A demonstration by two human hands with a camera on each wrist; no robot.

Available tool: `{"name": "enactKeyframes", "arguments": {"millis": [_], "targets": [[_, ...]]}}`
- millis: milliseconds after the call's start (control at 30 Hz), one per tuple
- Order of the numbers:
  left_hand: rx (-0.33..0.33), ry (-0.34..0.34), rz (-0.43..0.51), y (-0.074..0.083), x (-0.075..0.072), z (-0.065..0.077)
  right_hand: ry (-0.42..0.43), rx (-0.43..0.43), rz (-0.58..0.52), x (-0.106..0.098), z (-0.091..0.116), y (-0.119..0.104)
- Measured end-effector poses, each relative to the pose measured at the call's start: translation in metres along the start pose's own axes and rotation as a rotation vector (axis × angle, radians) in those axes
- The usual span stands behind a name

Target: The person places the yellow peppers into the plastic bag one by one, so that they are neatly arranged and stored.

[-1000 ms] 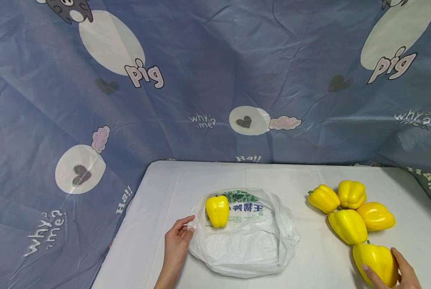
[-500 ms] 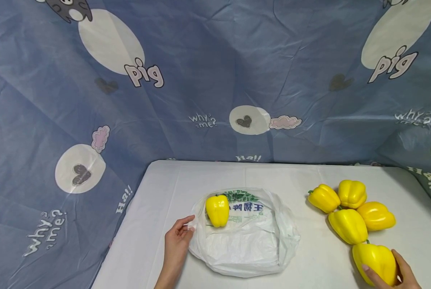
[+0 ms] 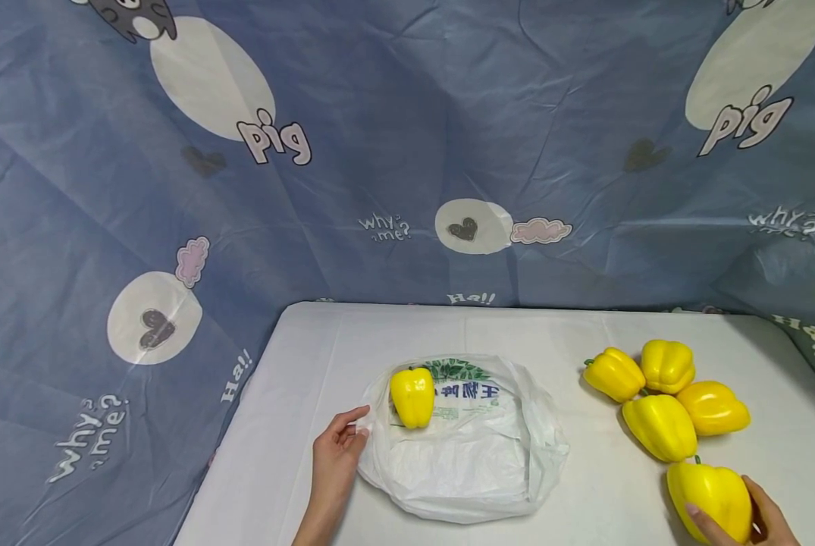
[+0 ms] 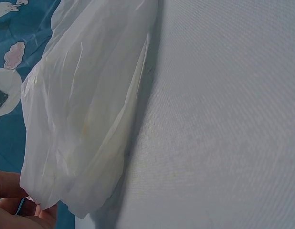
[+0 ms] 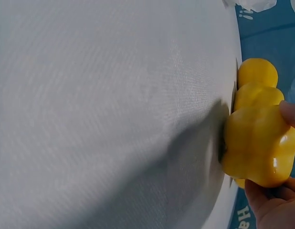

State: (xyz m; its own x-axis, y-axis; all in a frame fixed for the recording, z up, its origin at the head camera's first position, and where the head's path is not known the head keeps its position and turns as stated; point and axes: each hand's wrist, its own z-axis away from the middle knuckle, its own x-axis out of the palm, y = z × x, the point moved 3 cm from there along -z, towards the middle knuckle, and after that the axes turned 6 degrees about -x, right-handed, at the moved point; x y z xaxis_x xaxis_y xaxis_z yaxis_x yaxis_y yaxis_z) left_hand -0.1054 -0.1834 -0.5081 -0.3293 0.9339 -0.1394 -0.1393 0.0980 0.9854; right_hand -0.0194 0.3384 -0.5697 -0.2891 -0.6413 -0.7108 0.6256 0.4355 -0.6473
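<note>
- Left hand (image 3: 339, 451), forearm angled up from the lower edge, pinches the near-left rim of the white plastic bag (image 3: 546, 451).
- Right hand (image 3: 767, 519) grips the nearest yellow pepper (image 3: 710, 497), thumb and fingers on opposite sides.
- One pepper (image 3: 412, 398) lies inside the bag; four clustered peppers (image 3: 659, 428) lie beyond the gripped one.

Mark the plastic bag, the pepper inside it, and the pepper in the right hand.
Plastic bag (image 3: 458, 466): head view, bare white inside.
Bagged pepper (image 3: 412, 398): head view, middle of its body.
Held pepper (image 5: 258, 143): right wrist view, side facing the camera.
</note>
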Motion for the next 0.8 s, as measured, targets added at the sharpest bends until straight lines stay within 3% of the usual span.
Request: {"name": "enactKeyframes", "arguments": {"millis": [433, 800], "targets": [[0.004, -0.009, 0.020, 0.000, 0.000, 0.000, 0.093, -0.033, -0.149, -0.001, 0.008, -0.014], [-0.002, 0.000, 0.005, -0.001, 0.000, 0.000, 0.095, -0.065, -0.163, -0.002, 0.014, -0.031]]}}
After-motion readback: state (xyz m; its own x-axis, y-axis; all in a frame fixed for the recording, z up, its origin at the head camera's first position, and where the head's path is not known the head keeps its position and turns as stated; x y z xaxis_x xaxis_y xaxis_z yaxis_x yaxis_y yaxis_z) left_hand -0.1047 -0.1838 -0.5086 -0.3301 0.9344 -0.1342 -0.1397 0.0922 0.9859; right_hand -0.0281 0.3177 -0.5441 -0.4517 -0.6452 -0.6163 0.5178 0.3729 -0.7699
